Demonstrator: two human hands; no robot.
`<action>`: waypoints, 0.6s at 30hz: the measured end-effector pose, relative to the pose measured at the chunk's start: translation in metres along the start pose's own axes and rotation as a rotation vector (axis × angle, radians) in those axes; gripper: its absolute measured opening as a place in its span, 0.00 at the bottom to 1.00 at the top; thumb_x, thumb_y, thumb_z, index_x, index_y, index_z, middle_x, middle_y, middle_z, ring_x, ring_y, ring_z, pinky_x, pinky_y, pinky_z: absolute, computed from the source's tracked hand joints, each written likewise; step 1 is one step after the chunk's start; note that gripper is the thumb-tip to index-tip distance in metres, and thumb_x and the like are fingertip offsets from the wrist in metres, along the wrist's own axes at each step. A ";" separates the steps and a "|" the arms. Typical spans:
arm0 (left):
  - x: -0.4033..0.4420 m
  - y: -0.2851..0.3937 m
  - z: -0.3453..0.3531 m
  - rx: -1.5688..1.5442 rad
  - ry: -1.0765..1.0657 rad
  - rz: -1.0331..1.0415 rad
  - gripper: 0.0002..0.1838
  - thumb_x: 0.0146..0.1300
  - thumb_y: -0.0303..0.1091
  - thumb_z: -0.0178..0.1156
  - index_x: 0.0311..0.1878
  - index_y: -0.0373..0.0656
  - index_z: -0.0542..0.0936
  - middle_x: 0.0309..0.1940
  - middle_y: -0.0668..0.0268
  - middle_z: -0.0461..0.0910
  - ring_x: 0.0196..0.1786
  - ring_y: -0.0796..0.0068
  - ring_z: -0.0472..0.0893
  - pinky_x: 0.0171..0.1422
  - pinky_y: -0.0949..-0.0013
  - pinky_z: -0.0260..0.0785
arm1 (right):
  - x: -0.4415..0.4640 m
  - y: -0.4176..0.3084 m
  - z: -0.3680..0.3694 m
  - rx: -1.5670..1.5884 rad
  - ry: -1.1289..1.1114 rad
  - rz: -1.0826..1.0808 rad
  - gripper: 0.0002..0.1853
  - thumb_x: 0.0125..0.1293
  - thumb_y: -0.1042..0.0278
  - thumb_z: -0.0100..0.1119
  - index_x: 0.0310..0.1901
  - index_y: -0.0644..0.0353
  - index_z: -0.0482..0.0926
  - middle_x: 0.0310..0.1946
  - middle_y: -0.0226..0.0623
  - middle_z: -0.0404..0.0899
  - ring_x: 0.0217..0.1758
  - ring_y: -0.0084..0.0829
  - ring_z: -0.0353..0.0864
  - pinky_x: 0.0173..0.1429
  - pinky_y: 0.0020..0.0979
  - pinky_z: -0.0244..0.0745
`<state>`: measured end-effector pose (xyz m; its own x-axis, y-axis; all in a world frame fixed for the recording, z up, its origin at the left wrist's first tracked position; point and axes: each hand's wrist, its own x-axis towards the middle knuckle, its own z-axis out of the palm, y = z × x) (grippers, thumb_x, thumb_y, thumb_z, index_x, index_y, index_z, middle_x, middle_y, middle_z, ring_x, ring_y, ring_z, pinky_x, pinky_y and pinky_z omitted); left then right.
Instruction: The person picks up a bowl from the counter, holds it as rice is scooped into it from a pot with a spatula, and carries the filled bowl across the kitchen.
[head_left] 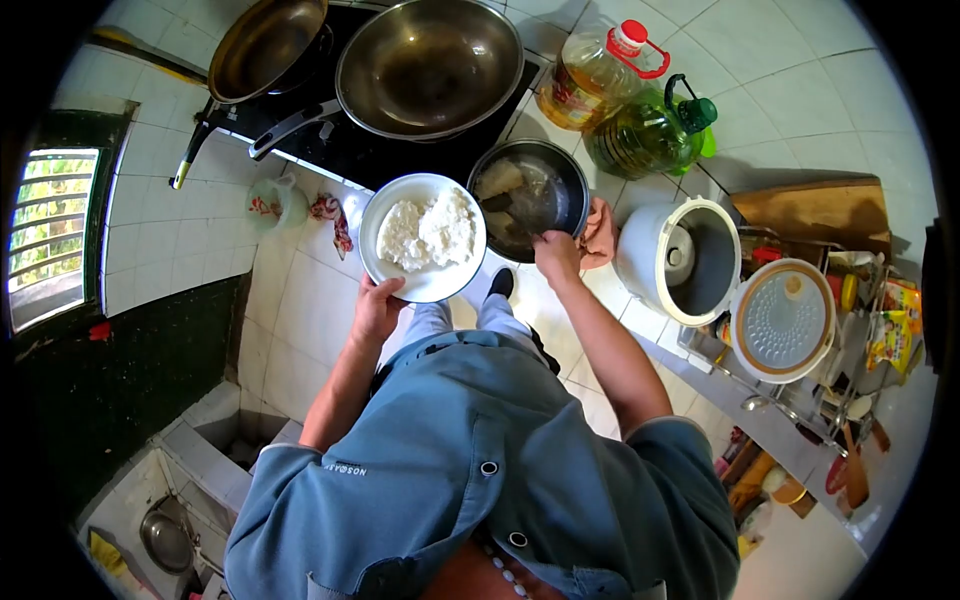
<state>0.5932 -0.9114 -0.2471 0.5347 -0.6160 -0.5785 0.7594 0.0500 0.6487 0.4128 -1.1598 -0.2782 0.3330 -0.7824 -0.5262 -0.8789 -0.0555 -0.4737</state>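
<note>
My left hand (pixel 378 305) grips the near rim of a white bowl (pixel 372 262), which is held tilted toward me and carries mounds of white rice (pixel 428 232). Just right of the bowl, a dark round inner pot (pixel 578 185) sits at the counter edge, with a pale clump of rice (pixel 500 178) and a wet-looking bottom. My right hand (pixel 557 256) is closed at the pot's near rim around a dark-ended spatula-like utensil (pixel 496 202) that reaches inside. Its fingers are partly hidden. A pinkish-orange cloth (pixel 600 235) lies against the pot beside this hand.
Two large pans (pixel 430 70) (pixel 265 50) rest on the black cooktop (pixel 375 160). Oil bottles (pixel 590 80) (pixel 650 135) stand behind the pot. Rightward are an open rice cooker (pixel 640 250), its lid (pixel 783 320), and a rack of utensils. A window (pixel 55 225) is at left.
</note>
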 end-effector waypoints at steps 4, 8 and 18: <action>-0.002 -0.001 -0.003 -0.009 0.003 0.003 0.26 0.57 0.17 0.51 0.61 0.41 0.64 0.51 0.55 0.76 0.47 0.58 0.81 0.46 0.56 0.80 | -0.033 0.003 0.002 -0.081 0.171 -0.094 0.13 0.62 0.58 0.53 0.33 0.58 0.81 0.27 0.50 0.80 0.36 0.53 0.80 0.39 0.49 0.71; -0.005 -0.001 -0.008 0.021 0.014 -0.007 0.26 0.56 0.18 0.53 0.60 0.40 0.65 0.51 0.55 0.76 0.48 0.58 0.81 0.49 0.53 0.80 | -0.039 0.008 -0.008 -0.111 0.260 -0.104 0.10 0.62 0.60 0.53 0.32 0.56 0.80 0.26 0.46 0.80 0.34 0.51 0.80 0.37 0.49 0.71; -0.005 0.003 -0.005 0.027 0.022 -0.023 0.25 0.55 0.18 0.54 0.58 0.39 0.67 0.49 0.56 0.77 0.48 0.58 0.81 0.52 0.52 0.78 | 0.025 0.032 -0.003 -0.053 0.263 -0.269 0.10 0.60 0.59 0.56 0.31 0.54 0.83 0.27 0.45 0.81 0.35 0.48 0.80 0.38 0.45 0.72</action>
<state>0.5942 -0.9041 -0.2446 0.5260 -0.5989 -0.6039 0.7613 0.0149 0.6483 0.3919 -1.1830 -0.3046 0.4615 -0.8676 -0.1850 -0.7905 -0.3076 -0.5296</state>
